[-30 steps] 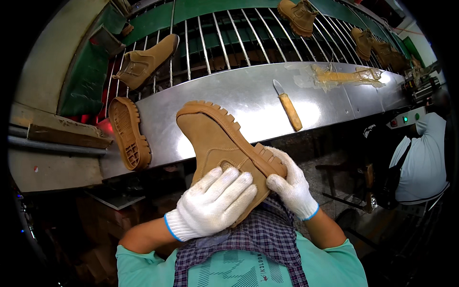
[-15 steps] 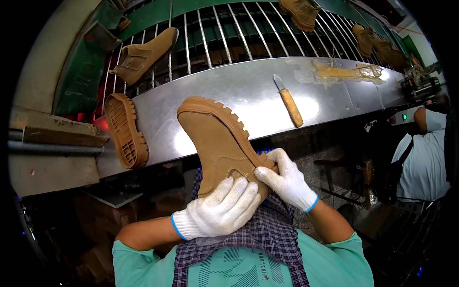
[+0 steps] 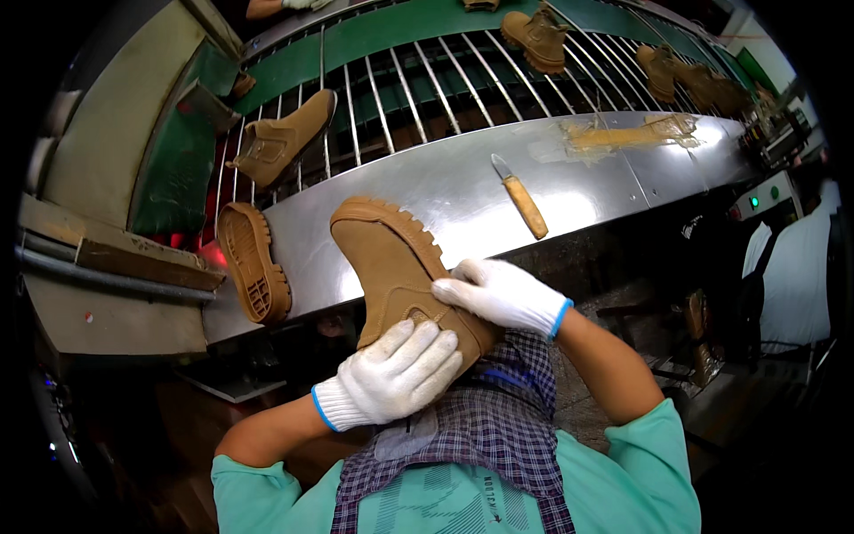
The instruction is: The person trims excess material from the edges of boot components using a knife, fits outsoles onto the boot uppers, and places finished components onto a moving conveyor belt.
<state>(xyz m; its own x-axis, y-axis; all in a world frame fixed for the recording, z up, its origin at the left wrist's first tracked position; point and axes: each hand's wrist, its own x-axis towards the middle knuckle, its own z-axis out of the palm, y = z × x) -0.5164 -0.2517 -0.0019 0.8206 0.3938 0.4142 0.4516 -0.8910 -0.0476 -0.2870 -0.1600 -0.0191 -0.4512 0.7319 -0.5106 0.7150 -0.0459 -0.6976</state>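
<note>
Both my hands wear white knit gloves and hold a tan ankle boot (image 3: 378,258) with its toe pointing away, over the near edge of the metal bench. My left hand (image 3: 398,369) lies across the boot's shaft with its fingers together, pressing its side; the thumb is hidden. My right hand (image 3: 498,294) grips the boot's right side around the sole edge, thumb on the upper, other fingers partly hidden behind. The sole's lugged edge shows along the toe and right side.
A wooden-handled knife (image 3: 522,203) lies on the metal bench (image 3: 463,196). A loose tan sole (image 3: 253,264) leans at its left end. Beyond, a tan boot upper (image 3: 286,138) and more boots (image 3: 536,40) rest on the metal rollers (image 3: 405,93). Another person's gloved hand (image 3: 305,4) shows at the top.
My right hand has slid from the heel end of the sole forward along its edge. My left hand stays on the shaft. The view has shifted, and another person's hand appears at the top.
</note>
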